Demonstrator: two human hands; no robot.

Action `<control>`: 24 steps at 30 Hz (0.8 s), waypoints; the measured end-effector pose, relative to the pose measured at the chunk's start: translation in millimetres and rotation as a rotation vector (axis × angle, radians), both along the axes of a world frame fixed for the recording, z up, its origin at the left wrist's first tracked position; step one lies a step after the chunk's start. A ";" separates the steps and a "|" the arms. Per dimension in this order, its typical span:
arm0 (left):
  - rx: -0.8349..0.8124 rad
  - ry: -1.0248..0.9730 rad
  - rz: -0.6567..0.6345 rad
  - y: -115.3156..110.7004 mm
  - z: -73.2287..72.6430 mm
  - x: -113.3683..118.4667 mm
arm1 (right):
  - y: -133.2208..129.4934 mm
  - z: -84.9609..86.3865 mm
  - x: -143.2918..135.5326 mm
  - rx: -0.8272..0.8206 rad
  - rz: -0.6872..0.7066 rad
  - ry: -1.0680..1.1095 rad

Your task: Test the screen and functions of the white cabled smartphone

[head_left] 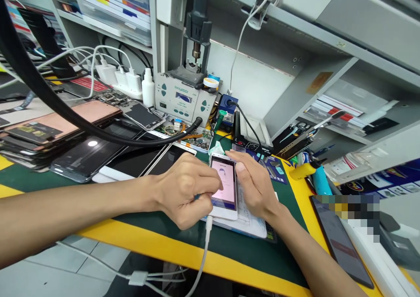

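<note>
A white phone with a lit pink screen lies face up on a flat white and blue item. From its lower end a white cable runs down over the table edge. My left hand reaches over the phone's left side, fingers curled, one fingertip at the screen; whether it touches is hard to tell, and nothing is held in it. Along the phone's right edge rests my right hand, its fingers stretched toward the top corner and its thumb by the side, steadying no other object.
Stacked phone parts and dark phones cover the left. A grey soldering station stands behind, near a circuit board tray. A black hose arcs across the left. A tablet lies right, near a yellow bottle.
</note>
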State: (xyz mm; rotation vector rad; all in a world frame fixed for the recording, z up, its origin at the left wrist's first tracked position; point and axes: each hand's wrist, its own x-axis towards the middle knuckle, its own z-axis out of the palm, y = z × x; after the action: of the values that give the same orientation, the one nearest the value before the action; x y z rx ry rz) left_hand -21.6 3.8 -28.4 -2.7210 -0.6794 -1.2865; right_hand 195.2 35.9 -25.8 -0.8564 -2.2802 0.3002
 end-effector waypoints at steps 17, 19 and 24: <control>-0.058 -0.208 -0.051 0.2 -1.0 4.1 | -7.8 3.1 -0.7 0.148 -0.086 0.134; -0.110 -0.242 -0.030 0.8 0.2 4.4 | -9.0 1.7 -0.1 0.152 -0.106 0.171; -0.171 -0.211 0.031 1.6 1.2 4.5 | -11.3 0.2 1.0 0.110 0.035 0.041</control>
State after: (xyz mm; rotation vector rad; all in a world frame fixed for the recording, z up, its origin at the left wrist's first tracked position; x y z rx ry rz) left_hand -17.0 5.4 -27.2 -2.7147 -0.8849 -1.5942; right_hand 196.2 24.6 -25.7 -0.7483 -2.2533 0.2036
